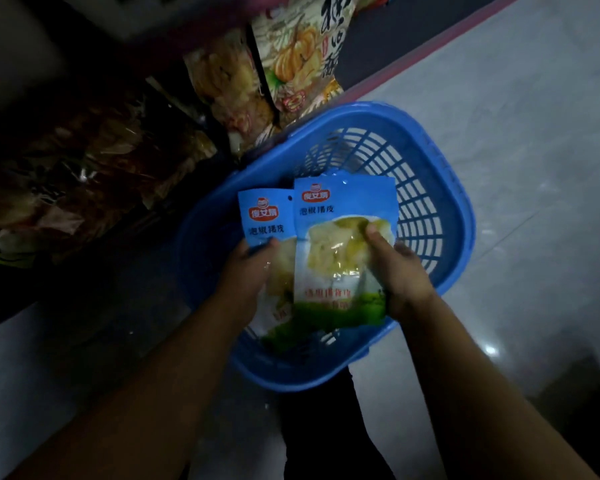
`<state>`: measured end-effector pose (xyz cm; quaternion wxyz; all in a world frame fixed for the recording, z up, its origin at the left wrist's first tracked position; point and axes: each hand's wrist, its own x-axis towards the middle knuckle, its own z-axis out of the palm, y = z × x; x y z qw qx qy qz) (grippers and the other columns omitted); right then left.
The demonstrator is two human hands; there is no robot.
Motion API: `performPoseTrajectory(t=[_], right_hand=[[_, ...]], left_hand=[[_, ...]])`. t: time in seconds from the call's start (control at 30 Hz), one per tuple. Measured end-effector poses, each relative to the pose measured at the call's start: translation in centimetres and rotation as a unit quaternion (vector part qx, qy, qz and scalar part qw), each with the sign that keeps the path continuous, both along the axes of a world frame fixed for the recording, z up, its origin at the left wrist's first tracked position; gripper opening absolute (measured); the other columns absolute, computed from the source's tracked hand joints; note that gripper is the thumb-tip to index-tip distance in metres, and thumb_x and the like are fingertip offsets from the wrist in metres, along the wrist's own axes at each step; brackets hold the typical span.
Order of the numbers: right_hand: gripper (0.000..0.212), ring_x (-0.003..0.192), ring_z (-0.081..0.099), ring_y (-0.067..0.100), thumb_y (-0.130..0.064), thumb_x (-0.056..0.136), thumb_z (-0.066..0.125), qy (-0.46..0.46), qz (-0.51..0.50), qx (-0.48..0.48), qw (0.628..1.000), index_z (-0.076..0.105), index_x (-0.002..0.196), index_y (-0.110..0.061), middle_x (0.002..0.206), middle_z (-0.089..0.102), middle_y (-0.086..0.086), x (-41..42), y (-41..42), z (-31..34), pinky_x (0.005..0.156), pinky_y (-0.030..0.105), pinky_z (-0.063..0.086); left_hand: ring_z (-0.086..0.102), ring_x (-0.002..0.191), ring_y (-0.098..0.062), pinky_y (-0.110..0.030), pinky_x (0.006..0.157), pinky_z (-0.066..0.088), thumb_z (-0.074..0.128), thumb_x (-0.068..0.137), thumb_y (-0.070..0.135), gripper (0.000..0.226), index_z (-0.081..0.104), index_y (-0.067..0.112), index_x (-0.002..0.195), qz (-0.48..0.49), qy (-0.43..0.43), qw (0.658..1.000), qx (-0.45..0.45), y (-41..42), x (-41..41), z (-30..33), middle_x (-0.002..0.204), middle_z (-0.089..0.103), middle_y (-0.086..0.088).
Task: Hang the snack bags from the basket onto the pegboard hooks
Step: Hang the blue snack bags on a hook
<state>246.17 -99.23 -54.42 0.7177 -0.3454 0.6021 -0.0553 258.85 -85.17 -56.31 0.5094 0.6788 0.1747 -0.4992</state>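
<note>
A blue plastic basket (430, 188) stands on the pale floor below me. Over it I hold two light-blue snack bags with yellow food pictured and a green band at the bottom. My left hand (243, 271) grips the left snack bag (260, 216) at its middle. My right hand (399, 271) grips the right snack bag (340, 244) by its right edge, thumb on the front. The right bag overlaps the left one. Each bag has a small hang hole at its top. No pegboard hooks are visible.
Dark shelving at the left holds dim packaged goods (94, 161). Above the basket stand yellowish snack packs (229, 88) and a bag with a pumpkin picture (298, 57). Pale tiled floor (534, 133) spreads to the right. My dark trouser leg (323, 427) is below the basket.
</note>
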Motion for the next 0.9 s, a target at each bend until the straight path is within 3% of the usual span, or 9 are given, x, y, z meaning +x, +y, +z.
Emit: performPoseTrajectory(t=[0.1, 0.27, 0.37, 0.5, 0.7, 0.8, 0.9], right_hand=[[0.038, 0.102, 0.067, 0.036, -0.023, 0.089, 0.061, -0.034, -0.032, -0.002, 0.999, 0.061, 0.119, 0.000, 0.113, 0.068, 0.021, -1.4, 2.5, 7.3, 0.087, 0.050, 0.055], [0.031, 0.095, 0.071, 0.023, -0.015, 0.083, 0.062, -0.116, -0.022, -0.034, 0.992, 0.067, 0.112, -0.003, 0.105, 0.073, 0.011, -2.7, 6.3, 23.7, 0.076, 0.032, 0.057], [0.031, 0.084, 0.072, 0.019, -0.015, 0.075, 0.066, -0.133, 0.015, -0.096, 0.986, 0.067, 0.104, -0.004, 0.093, 0.075, 0.007, -2.3, 7.9, 33.8, 0.073, 0.031, 0.058], [0.038, 0.075, 0.072, 0.020, -0.009, 0.070, 0.067, -0.195, 0.060, -0.194, 0.960, 0.061, 0.107, -0.001, 0.087, 0.075, 0.006, 0.5, 9.5, 47.0, 0.067, 0.030, 0.058], [0.020, 0.080, 0.073, 0.012, -0.018, 0.076, 0.062, -0.369, 0.108, -0.248, 0.889, 0.076, 0.091, -0.019, 0.091, 0.076, -0.001, 8.8, 13.7, 62.7, 0.064, 0.023, 0.056], [0.019, 0.076, 0.073, 0.012, -0.020, 0.075, 0.062, -0.445, 0.148, -0.251, 0.847, 0.078, 0.086, -0.023, 0.087, 0.077, -0.001, 13.8, 16.4, 69.1, 0.062, 0.023, 0.057], [0.017, 0.069, 0.071, 0.010, -0.021, 0.070, 0.069, -0.496, 0.197, -0.273, 0.800, 0.078, 0.084, -0.024, 0.082, 0.076, -0.002, 17.7, 19.4, 73.9, 0.058, 0.023, 0.055]], left_hand=[[0.069, 0.093, -0.024, -0.043, 0.083, 0.055, 0.060, 0.088, 0.017, 0.012, 0.068, 0.022, 0.096, -0.001, -0.029, 1.000, -0.003, 2.1, 0.2, 7.7, 0.096, 0.074, -0.004], [0.068, 0.091, -0.025, -0.039, 0.083, 0.053, 0.060, 0.089, 0.012, 0.010, 0.069, 0.017, 0.088, 0.031, -0.118, 0.991, -0.050, 4.4, 0.9, 24.2, 0.093, 0.073, -0.004], [0.068, 0.084, -0.016, -0.033, 0.078, 0.052, 0.065, 0.086, 0.015, 0.010, 0.069, 0.022, 0.080, 0.039, -0.176, 0.981, -0.074, 6.8, 1.6, 34.9, 0.082, 0.073, 0.009], [0.071, 0.084, -0.018, -0.040, 0.080, 0.055, 0.068, 0.083, 0.018, 0.012, 0.072, 0.028, 0.078, 0.083, -0.237, 0.956, -0.149, 11.1, 3.7, 48.8, 0.085, 0.075, 0.004], [0.072, 0.080, -0.017, -0.042, 0.074, 0.058, 0.066, 0.065, 0.044, 0.012, 0.070, 0.046, 0.076, 0.177, -0.428, 0.867, -0.186, 17.9, 8.3, 66.0, 0.082, 0.075, 0.009], [0.072, 0.078, -0.009, -0.030, 0.063, 0.058, 0.065, 0.072, 0.037, 0.013, 0.070, 0.047, 0.077, 0.221, -0.528, 0.790, -0.219, 21.5, 10.4, 72.1, 0.081, 0.074, 0.018], [0.072, 0.081, -0.009, -0.023, 0.062, 0.055, 0.065, 0.075, 0.031, 0.014, 0.073, 0.041, 0.081, 0.281, -0.575, 0.728, -0.245, 25.8, 11.9, 76.4, 0.086, 0.075, 0.013]])
